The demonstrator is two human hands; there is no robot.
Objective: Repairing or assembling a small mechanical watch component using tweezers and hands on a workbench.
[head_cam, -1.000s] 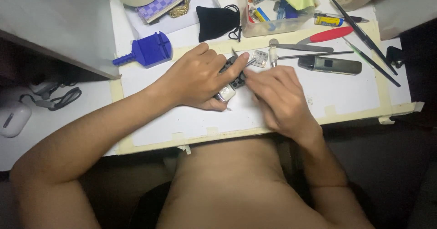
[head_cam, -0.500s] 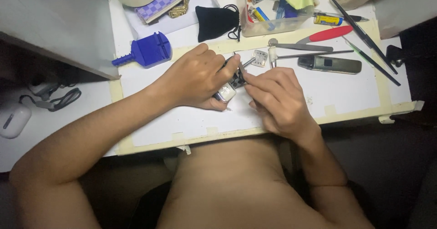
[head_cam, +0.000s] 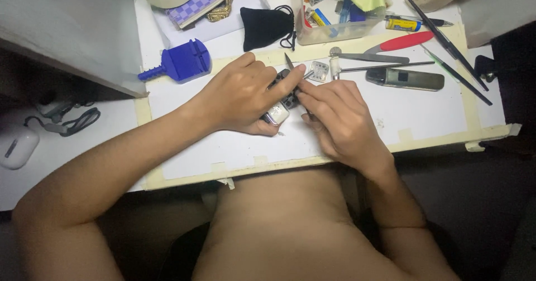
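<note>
Head view: left hand [head_cam: 243,97] lies curled over a wristwatch [head_cam: 277,113] on the white work mat [head_cam: 223,147], its fingers clenched around the silvery case and pinning it to the mat, forefinger stretched along the dark strap [head_cam: 287,88]. Right hand [head_cam: 335,119] meets it from the other side, fingertips pinched on a thin pointed tool [head_cam: 289,62] whose tip shows above the knuckles (its far end is hidden under the fingers). So the watch sits mid-mat, between both hands, mostly covered.

By the look of it the watch is small, light and stiff at the case, loose and floppy at the strap; polished metal would likely slip, and its pins and glass seem fragile, so the sound grip is on the case sides, pressed flat, as the left hand has it.

Around them: a blue plastic strap tool [head_cam: 181,62] up left, a black pouch [head_cam: 265,27] beyond the hands, a clear tray [head_cam: 335,32] of oddments, red-handled pliers [head_cam: 385,49], a small metal piece [head_cam: 319,70] just beside the right fingertips, and a grey oblong tool [head_cam: 405,78] well to the right.
</note>
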